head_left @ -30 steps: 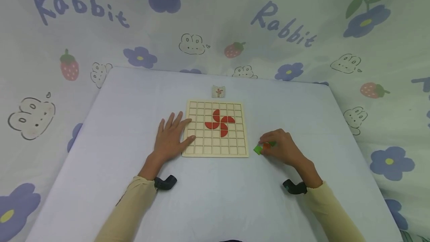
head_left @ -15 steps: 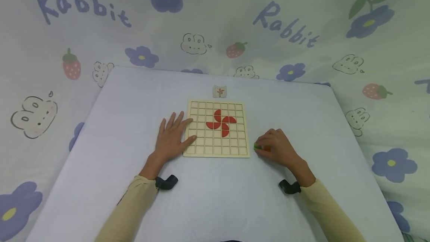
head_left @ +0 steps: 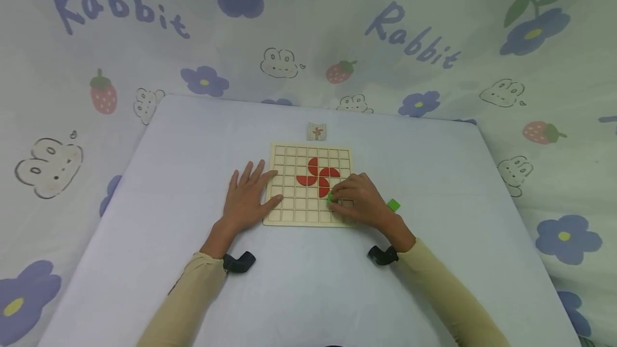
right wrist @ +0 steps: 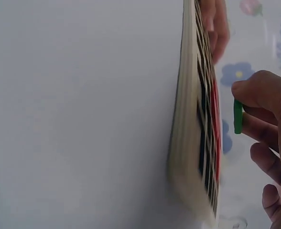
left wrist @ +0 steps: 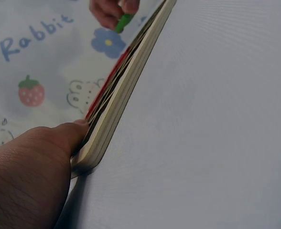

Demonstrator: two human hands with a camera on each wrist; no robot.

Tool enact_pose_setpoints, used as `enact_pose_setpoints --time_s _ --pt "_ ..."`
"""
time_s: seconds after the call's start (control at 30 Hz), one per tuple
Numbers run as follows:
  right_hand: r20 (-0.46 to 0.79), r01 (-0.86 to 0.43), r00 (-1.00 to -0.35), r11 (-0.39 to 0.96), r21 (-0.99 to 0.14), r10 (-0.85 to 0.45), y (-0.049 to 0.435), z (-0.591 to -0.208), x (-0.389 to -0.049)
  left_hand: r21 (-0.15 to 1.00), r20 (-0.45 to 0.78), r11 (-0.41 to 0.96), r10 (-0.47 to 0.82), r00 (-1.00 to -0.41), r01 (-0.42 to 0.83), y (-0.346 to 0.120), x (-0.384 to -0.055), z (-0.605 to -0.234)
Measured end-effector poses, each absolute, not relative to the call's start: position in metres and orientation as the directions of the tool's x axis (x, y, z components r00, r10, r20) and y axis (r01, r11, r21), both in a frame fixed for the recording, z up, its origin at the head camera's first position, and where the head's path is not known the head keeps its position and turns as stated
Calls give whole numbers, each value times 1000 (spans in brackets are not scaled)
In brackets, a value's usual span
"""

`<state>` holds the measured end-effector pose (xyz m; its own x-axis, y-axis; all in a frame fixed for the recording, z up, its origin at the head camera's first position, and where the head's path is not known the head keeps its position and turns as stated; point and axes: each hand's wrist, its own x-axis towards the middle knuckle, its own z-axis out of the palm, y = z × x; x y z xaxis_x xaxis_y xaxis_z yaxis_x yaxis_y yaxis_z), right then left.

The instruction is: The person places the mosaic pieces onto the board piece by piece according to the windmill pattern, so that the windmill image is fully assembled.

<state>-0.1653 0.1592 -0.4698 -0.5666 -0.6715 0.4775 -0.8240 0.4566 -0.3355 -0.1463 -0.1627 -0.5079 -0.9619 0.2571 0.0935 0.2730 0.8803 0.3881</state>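
A square wooden grid board (head_left: 284,216) lies on the table, with red rounded pieces (head_left: 324,190) set in its middle as a pinwheel. My left hand (head_left: 245,201) rests spread at the board's left side, thumb and little-side fingers apart, with thumb (left wrist: 76,131) on the edge. Over the lower right part of the board, my right hand (head_left: 359,200) pinches a small green tile (right wrist: 238,116) between thumb and finger. In the right wrist view the tile stands on edge, apart from the board. Another green tile (head_left: 393,205) lies on the table behind the right hand.
A small pattern card (head_left: 316,131) showing a red pinwheel lies beyond the board's far edge. White cloth covers the table (head_left: 308,288). A printed curtain (head_left: 308,31) hangs behind and at the sides.
My right hand has picked up a green tile beside the board and carried it left over the grid. Another green tile is left behind on the table. My left hand stays put.
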Motion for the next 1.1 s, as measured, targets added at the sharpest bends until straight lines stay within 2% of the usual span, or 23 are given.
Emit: enact_pose_setpoints --time_s 0.17,0.6,1.1 --pt "501 -856 -518 424 -298 -694 132 -467 -174 396 104 874 260 -960 280 -163 -146 -507" --pt "426 -849 -524 490 -196 -738 108 -474 -186 383 109 879 262 -959 283 -164 -145 -506" --pt "419 -820 -568 529 -219 -708 108 -475 -183 382 123 877 266 -956 293 -163 -145 -507"
